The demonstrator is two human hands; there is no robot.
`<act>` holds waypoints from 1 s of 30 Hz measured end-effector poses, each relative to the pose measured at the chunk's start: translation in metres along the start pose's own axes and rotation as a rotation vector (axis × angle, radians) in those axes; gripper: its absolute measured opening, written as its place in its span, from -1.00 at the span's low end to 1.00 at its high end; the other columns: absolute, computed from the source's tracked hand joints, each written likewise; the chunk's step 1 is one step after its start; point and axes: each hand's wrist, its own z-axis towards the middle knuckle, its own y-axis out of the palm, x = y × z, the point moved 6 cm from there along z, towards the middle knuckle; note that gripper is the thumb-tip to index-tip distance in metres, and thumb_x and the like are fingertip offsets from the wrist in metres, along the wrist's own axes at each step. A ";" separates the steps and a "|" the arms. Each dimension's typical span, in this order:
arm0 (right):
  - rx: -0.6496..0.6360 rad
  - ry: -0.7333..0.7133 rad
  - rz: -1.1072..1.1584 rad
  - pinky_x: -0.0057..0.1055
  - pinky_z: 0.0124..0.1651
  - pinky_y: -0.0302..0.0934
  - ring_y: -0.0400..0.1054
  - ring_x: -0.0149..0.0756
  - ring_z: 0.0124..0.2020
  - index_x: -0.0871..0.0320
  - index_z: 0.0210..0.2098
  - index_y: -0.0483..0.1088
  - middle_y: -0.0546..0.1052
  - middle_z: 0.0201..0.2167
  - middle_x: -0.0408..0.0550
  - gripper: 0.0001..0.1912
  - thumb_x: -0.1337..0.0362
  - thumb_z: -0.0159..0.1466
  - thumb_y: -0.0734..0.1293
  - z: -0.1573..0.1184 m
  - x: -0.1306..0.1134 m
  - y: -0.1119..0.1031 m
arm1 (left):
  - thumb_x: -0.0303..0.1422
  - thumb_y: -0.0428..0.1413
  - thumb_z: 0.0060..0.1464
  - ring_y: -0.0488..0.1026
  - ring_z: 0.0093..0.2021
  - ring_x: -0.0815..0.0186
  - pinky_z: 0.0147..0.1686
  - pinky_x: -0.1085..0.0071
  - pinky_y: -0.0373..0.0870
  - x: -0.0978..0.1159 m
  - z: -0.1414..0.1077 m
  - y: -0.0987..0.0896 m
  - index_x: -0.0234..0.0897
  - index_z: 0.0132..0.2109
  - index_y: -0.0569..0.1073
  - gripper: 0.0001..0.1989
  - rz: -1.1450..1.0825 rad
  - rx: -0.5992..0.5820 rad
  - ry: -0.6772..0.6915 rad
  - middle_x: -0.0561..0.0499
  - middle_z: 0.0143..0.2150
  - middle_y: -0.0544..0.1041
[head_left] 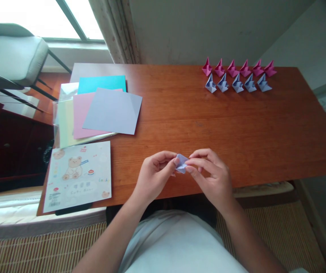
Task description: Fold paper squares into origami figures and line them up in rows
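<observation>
A small folded piece of lavender paper [181, 163] is held between both hands just above the table's front edge. My left hand [157, 170] pinches its left side between thumb and fingers. On the other side, the thumb and fingertips of my right hand [210, 172] close on its right edge. Some of its folds are hidden behind the fingers. At the back right of the table stand a row of pink origami figures [232, 69] and, in front of it, a row of lavender origami figures [237, 84], several in each.
Left on the wooden table [174, 106] lie a lavender sheet [114, 110], a pink sheet [80, 115], a teal sheet [103, 83] and a pad with a bear drawing [79, 176]. A grey chair [12, 57] stands by the window; a curtain [117, 30] hangs behind.
</observation>
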 end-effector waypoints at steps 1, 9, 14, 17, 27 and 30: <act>0.000 0.016 0.026 -0.36 -0.26 0.38 0.45 -0.29 -0.22 0.05 -0.26 0.55 0.53 -0.22 -0.07 -0.93 0.27 0.34 0.39 0.000 0.002 0.001 | -0.21 0.29 0.12 0.53 -0.43 0.38 -0.41 0.53 0.47 0.000 0.000 0.001 -0.34 -0.24 0.61 -0.76 0.003 -0.003 0.009 -0.02 -0.37 0.64; 0.085 0.214 0.226 -0.37 -0.24 0.42 0.48 -0.30 -0.30 0.08 -0.27 0.49 0.57 -0.32 -0.10 -0.92 0.22 0.31 0.43 -0.005 0.018 0.008 | -0.20 0.23 0.19 0.54 -0.34 0.36 -0.36 0.54 0.49 0.003 -0.004 0.005 -0.34 -0.19 0.61 -0.75 0.002 -0.043 0.022 -0.03 -0.32 0.64; 0.093 0.283 0.288 -0.38 -0.24 0.45 0.50 -0.28 -0.28 0.09 -0.21 0.52 0.59 -0.28 -0.05 -0.83 0.14 0.29 0.44 -0.006 0.023 0.012 | -0.26 0.32 0.10 0.58 -0.27 0.32 -0.25 0.48 0.54 -0.002 -0.006 0.004 -0.34 -0.11 0.60 -0.73 -0.026 -0.099 0.030 -0.07 -0.23 0.67; 0.048 0.339 0.355 -0.38 -0.25 0.45 0.51 -0.27 -0.27 0.10 -0.20 0.54 0.60 -0.27 -0.03 -0.81 0.12 0.29 0.44 -0.006 0.025 0.016 | -0.25 0.31 0.11 0.59 -0.31 0.31 -0.30 0.47 0.55 -0.007 -0.006 0.001 -0.34 -0.10 0.61 -0.73 -0.007 -0.056 0.029 -0.08 -0.25 0.68; -0.001 0.344 0.396 -0.41 -0.30 0.41 0.49 -0.31 -0.34 0.12 -0.30 0.53 0.59 -0.35 -0.08 -0.81 0.13 0.32 0.41 -0.003 0.023 0.018 | -0.23 0.34 0.06 0.58 -0.41 0.33 -0.40 0.48 0.55 -0.003 -0.006 0.002 -0.34 -0.21 0.64 -0.75 -0.018 0.022 -0.004 -0.05 -0.35 0.68; 0.008 0.341 0.397 -0.42 -0.31 0.39 0.47 -0.32 -0.36 0.12 -0.31 0.52 0.58 -0.36 -0.10 -0.82 0.14 0.32 0.40 -0.003 0.023 0.019 | -0.23 0.34 0.06 0.57 -0.42 0.34 -0.42 0.50 0.54 -0.002 -0.006 0.001 -0.34 -0.23 0.64 -0.76 -0.019 0.044 -0.006 -0.03 -0.38 0.67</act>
